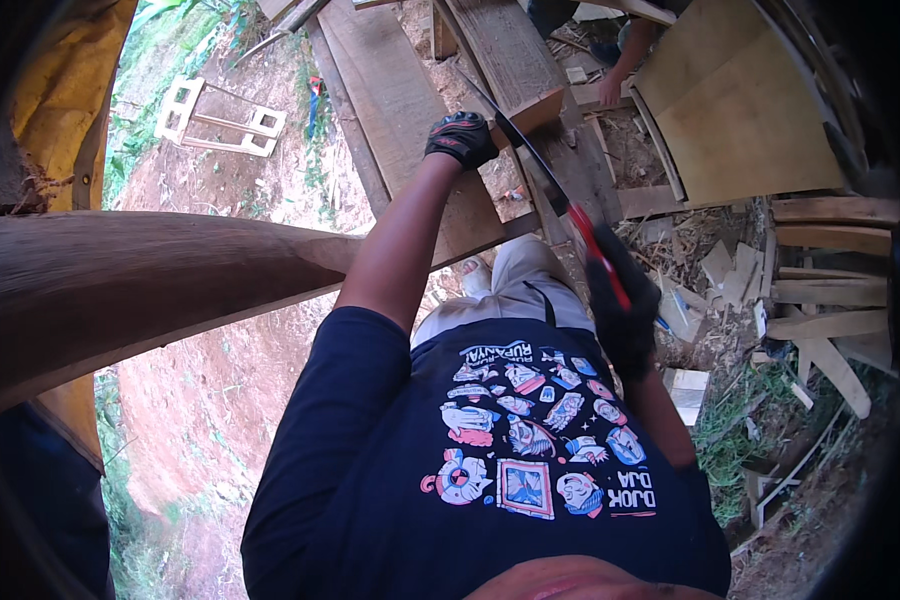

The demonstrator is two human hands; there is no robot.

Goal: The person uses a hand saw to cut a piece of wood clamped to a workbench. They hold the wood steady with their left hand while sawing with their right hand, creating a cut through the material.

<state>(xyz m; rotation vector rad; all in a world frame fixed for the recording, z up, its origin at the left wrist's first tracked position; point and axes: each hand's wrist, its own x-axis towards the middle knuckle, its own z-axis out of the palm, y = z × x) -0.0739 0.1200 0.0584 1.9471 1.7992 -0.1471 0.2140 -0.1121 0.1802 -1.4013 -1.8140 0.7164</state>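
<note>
My right hand [625, 310], in a black glove, is closed around the red handle of a handsaw [542, 172]. The saw's long dark blade slants up and left across the end of a wooden plank [510, 55]. Beside the blade, my gloved left hand [462, 140] has its fingers curled at the plank's near left corner and seems to grip it. How far the blade has cut into the wood cannot be made out. Under the left hand lies another wide board [395, 90].
A thick timber beam [150, 285] crosses at the left. Another person's hand [611, 90] is near a plywood sheet [745, 120] at upper right. Stacked wood pieces [830, 240] and offcuts [730, 270] lie at right. A pale wooden frame [220, 118] rests on the dirt.
</note>
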